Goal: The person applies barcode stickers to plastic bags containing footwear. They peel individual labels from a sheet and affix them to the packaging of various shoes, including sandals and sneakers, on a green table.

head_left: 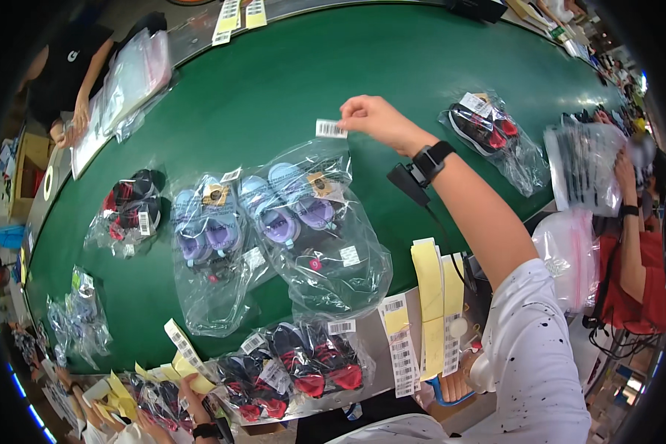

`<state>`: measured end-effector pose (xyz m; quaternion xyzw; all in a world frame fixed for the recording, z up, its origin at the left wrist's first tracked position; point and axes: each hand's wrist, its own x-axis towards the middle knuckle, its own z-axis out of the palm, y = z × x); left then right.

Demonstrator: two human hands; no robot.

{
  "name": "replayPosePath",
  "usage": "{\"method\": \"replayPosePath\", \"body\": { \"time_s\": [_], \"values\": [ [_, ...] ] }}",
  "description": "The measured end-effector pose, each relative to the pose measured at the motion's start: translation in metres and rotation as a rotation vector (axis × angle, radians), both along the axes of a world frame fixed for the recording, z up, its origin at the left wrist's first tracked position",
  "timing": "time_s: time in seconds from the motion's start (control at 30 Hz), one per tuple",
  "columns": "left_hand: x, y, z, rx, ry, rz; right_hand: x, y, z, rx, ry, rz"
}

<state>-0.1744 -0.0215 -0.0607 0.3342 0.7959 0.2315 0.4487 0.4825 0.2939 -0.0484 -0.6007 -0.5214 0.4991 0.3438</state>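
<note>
Across most of the view, a green worktop [407, 66] with bowed edges. Left of its centre, two large clear bags side by side: in the right bag [351, 277], a pair of blue-and-purple clogs [318, 211] with a brown tag, slack film trailing toward the near edge; in the left bag [211, 303], a similar pair [192, 246]. Over the near edge, yellow-backed label sheets [429, 311]. At the far left corner, a stack of flat clear bags [133, 85] beside a co-worker's hand [78, 122]. Toward the right edge, a loose bag [522, 166] around dark shoes [462, 129] with red patches. Along the near edge, two bags side by side [364, 348], both filled with black-and-red shoes [311, 383]. By the left edge, another bag [96, 233] of dark-and-red footwear; in the near left corner, a crumpled bag [81, 318], contents too small to make out.

Beyond the right bag, the right hand [377, 122], thumb and fingertips pinched on one end of a white label [331, 129]. At the near edge, the left hand [192, 399], partly hidden, fingers closed on the yellow lower end of a label strip [177, 340]. Smallest, that white label, barcode showing, just past the right bag's far end.
</note>
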Motion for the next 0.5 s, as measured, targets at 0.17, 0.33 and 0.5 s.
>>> {"method": "replayPosePath", "body": {
  "time_s": [0.17,0.33,0.5],
  "values": [
    [0.011,0.001,-0.013,0.052,-0.029,0.001,0.002,0.015,-0.010,-0.134,-0.289,0.180],
    [-0.003,-0.007,-0.020,0.025,-0.137,-0.019,-0.013,0.020,-0.030,-0.074,-0.293,0.165],
    [-0.076,-0.029,-0.081,0.028,-0.135,0.096,-0.054,0.008,-0.015,0.077,-0.648,0.158]
  ]
}}
